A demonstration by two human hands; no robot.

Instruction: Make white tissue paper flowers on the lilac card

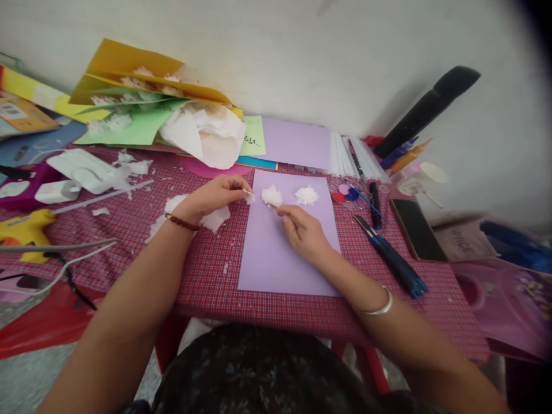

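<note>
White, ruffled tufts (pixel 306 196) dot a purple sheet (pixel 280 261).

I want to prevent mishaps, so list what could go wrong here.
The right forearm could brush the box cutter, whose blade shows. The grey cord by the yellow glue gun might snag and drag it. The thin stick in the right hand might crush the white paper puff at its tip.

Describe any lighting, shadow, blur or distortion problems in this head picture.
Head view: the top right corner falls to black, and a soft shadow shows on the wall beside the slanting black object; head view: the pink plastic item near the right edge looks blurred and stretched; head view: the white paper puff on the purple sheet is bright, its fine detail weak.
</note>
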